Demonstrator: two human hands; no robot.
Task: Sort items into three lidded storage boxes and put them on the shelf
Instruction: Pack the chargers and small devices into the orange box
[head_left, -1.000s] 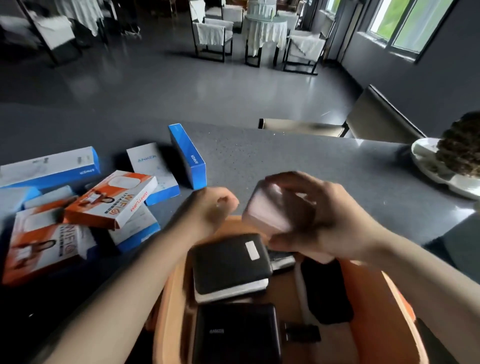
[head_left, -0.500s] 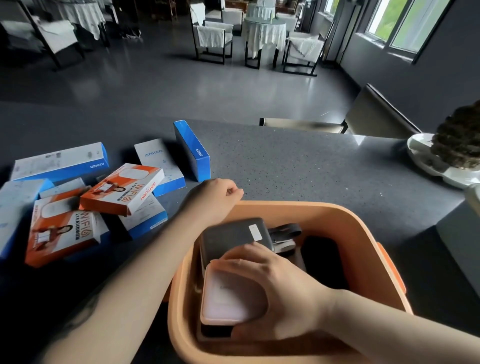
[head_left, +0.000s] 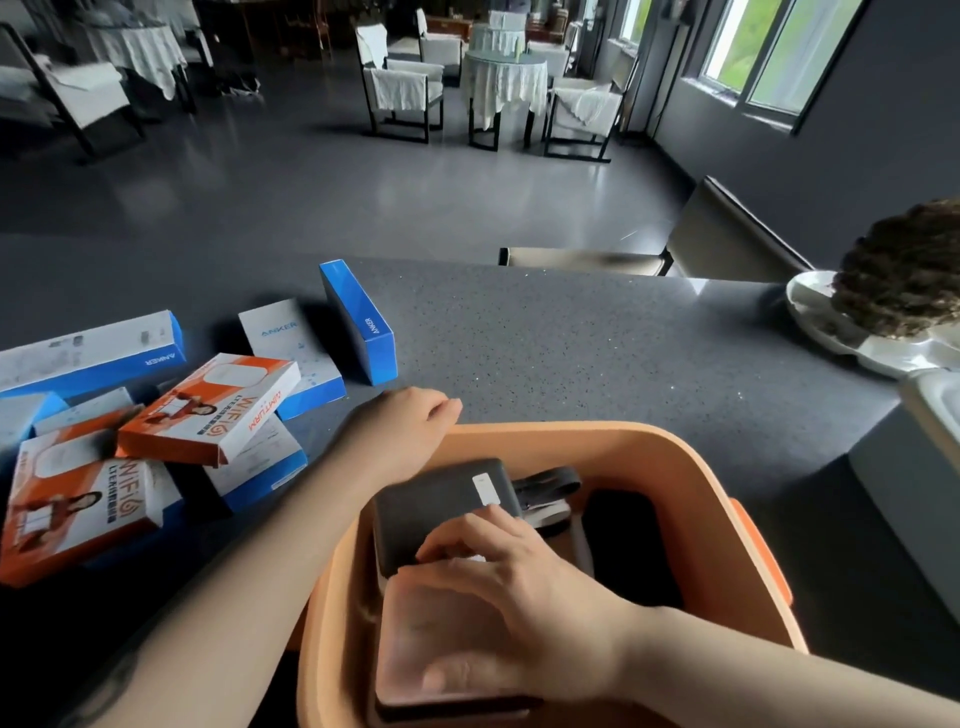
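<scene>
Orange storage box (head_left: 691, 457), lidless, standing on the dark speckled counter (head_left: 571, 338) at its near edge, directly before the person. Contents: one pale pink flat device (head_left: 415, 639) at the near left of the box interior, lying atop a dark item whose edge shows beneath; one dark grey power bank (head_left: 431, 504) with a small white label, beyond the pink device toward the box's far wall; a dark strap or cable piece (head_left: 545, 480) to the right of the grey power bank; a black object (head_left: 623, 545) in the right half of the box, too shadowed to identify. Right hand (head_left: 519, 587): inside the box, fingers curled over the far edge of the pink device and thumb along its near side, gripping it. Left hand (head_left: 410, 431): at the box's far left corner, fingers curled into a loose fist against the outside of the rim; whether it grasps the rim cannot be made out. Left of the box, on the counter: a heap of retail cartons, namely two orange WiFi cartons (head_left: 208, 410), one overlapping the other, and several white-and-blue Anker cartons (head_left: 291, 353), one blue carton (head_left: 363, 327) standing on edge nearest the box. Right of the box, at the counter's far end: a white dish (head_left: 831, 332) bearing a dark brown mound (head_left: 904, 270). Beyond the counter: grey floor, cloth-draped tables and chairs (head_left: 405, 93), windows.
</scene>
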